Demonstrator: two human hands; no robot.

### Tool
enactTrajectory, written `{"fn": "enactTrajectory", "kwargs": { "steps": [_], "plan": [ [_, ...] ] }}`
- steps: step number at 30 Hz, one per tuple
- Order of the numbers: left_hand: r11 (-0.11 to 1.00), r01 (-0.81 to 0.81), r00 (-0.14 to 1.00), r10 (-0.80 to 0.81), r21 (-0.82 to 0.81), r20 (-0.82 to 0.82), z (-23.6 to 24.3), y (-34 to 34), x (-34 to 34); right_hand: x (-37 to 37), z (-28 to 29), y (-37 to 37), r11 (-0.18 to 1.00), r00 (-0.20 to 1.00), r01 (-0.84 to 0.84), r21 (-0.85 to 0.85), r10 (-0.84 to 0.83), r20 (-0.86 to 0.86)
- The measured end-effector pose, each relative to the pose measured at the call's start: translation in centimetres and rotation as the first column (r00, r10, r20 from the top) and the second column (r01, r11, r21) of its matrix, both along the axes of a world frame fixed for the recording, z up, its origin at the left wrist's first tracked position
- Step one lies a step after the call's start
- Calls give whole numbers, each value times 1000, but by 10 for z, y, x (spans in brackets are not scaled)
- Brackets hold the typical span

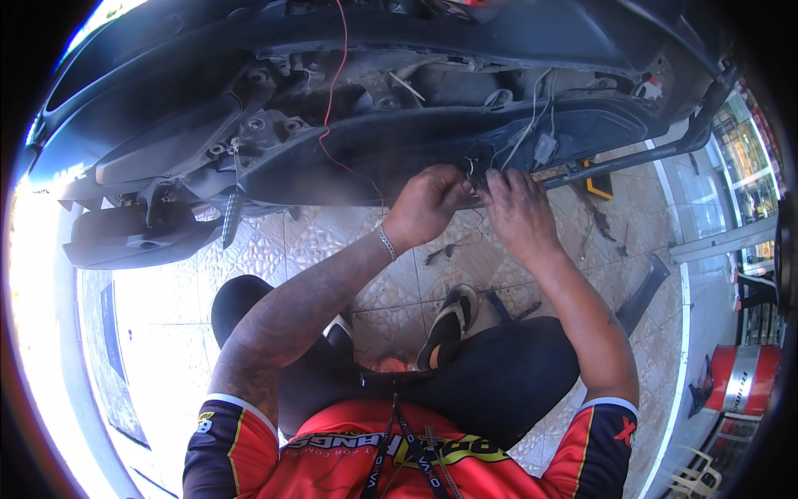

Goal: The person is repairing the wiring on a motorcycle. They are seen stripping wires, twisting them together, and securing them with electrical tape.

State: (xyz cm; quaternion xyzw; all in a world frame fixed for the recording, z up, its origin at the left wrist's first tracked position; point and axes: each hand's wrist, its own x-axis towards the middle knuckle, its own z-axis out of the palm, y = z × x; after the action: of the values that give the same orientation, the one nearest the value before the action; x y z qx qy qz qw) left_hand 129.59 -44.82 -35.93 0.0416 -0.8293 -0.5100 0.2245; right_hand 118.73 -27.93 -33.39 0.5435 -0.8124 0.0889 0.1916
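Note:
In front of me lies the dark body of a scooter (307, 170), its side partly stripped to frame and brackets. At its lower edge, my left hand (431, 202) is closed, thumb and fingers pinching thin dark wires (472, 169) whose light ends stick up. Right beside it, my right hand (522, 214) is closed on the same small bunch, fingertips almost meeting those of the left. The fingers hide most of what they hold. A pale connector (545, 150) on grey wires hangs just beyond my right hand. A thin red wire (325, 125) runs down from above toward my left wrist.
A dark metal bar (636, 158) runs along the scooter's right side. Below it, a yellow and black object (598, 180) sits on the tiled floor (382, 274) among small dark pieces. A red and silver container (742, 380) stands far right, near glass shelving (748, 158).

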Motion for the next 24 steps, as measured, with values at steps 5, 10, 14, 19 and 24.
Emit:
{"fn": "enactTrajectory", "kwargs": {
  "steps": [5, 10, 14, 19, 24],
  "plan": [
    [1000, -2, 1000, 2, -8, -1, -2, 0, -2, -1, -2, 1, 1000, 1000, 0, 5, 0, 25],
    [1000, 1, 1000, -1, -15, -22, -1, 0, -4, -3, -4, -1, 999, 999, 19, 31, -20, 37],
    [996, 4, 999, -8, -88, -48, 3, -4, -9, 0, 2, -4, 997, 989, 56, 57, -63, 132],
    [998, 11, 999, -13, -61, -36, 8, -8, -15, 8, 15, -10, 988, 909, 147, 36, -150, 388],
    [994, 1, 996, -10, -111, -87, 9, -12, -22, 3, 23, -14, 978, 934, 189, 88, -206, 293]
  ]
}}
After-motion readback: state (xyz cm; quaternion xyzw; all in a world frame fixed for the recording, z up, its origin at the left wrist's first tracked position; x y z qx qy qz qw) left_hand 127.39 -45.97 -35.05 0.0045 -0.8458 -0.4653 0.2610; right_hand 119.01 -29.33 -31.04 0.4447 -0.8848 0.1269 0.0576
